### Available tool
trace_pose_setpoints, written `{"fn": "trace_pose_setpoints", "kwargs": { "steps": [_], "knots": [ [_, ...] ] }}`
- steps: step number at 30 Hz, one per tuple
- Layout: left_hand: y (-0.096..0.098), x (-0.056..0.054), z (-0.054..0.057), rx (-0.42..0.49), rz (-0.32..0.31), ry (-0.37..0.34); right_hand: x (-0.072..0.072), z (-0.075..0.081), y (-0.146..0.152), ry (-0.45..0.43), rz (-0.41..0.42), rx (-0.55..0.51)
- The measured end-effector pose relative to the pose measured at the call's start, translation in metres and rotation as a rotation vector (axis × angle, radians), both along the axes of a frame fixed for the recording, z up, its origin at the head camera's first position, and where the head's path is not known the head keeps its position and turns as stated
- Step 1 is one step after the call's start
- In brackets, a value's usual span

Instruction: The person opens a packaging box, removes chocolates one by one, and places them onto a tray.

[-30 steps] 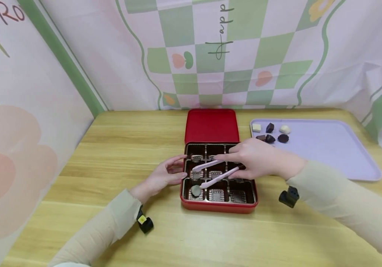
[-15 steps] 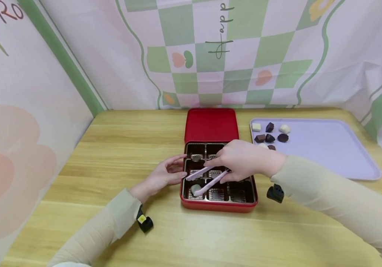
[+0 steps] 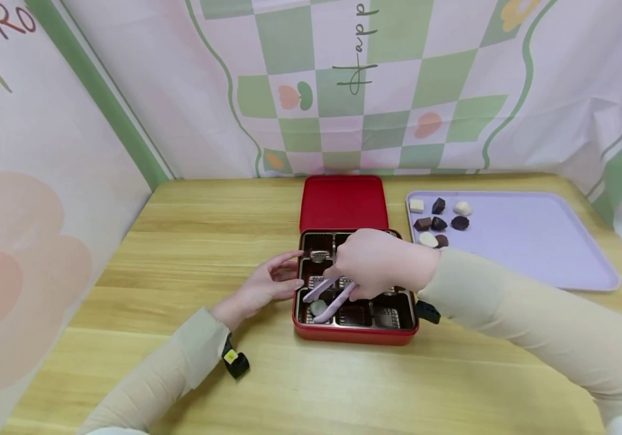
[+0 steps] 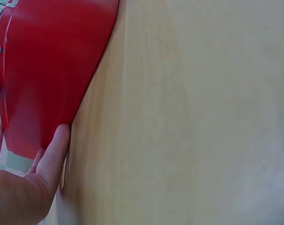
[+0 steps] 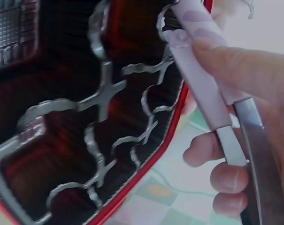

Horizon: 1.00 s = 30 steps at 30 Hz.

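Note:
A red tin [image 3: 354,336] with a dark, divided plastic insert stands on the wooden table. In its front left compartment lies a round, pale grey-looking chocolate [image 3: 318,309]. My right hand [image 3: 373,263] grips pink-tipped tongs [image 5: 200,82] over the tin, and metal arms show behind the pink ends in the right wrist view. In the head view the tong tips are parted, one on each side of the chocolate. My left hand [image 3: 270,283] rests against the tin's left side, fingers extended along the red wall [image 4: 52,70] in the left wrist view.
The tin's red lid [image 3: 343,202] lies folded back behind it. To the right, a lilac tray [image 3: 534,241] bears several dark chocolates [image 3: 438,223] and white chocolates [image 3: 462,208] at its left end. A printed cloth [image 3: 343,139] hangs behind the table.
My right hand has moved left and slightly toward the front, bringing the tongs to the front left compartment, their tips now around the chocolate. My left hand and the tin have stayed put.

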<state>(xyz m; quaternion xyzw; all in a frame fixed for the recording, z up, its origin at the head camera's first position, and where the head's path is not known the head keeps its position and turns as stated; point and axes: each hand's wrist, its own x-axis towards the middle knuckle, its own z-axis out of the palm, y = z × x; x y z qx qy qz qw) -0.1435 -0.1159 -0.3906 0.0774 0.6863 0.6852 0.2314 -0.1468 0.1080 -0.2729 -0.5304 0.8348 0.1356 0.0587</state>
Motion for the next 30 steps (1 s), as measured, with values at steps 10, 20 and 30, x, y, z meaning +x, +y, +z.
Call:
{"fn": "trace_pose_setpoints", "kwargs": {
  "steps": [10,20,30],
  "knots": [
    [0.0,0.0,0.0,0.0,-0.005,0.001,0.009,-0.003,-0.018,0.085,0.019,0.087],
    [0.001,-0.001,-0.001,0.005,0.016,0.004,0.0,-0.02,-0.01,0.072,0.11,0.027],
    [0.002,0.0,-0.001,0.01,0.019,-0.003,-0.006,-0.025,-0.005,0.043,0.162,-0.031]
  ]
}}
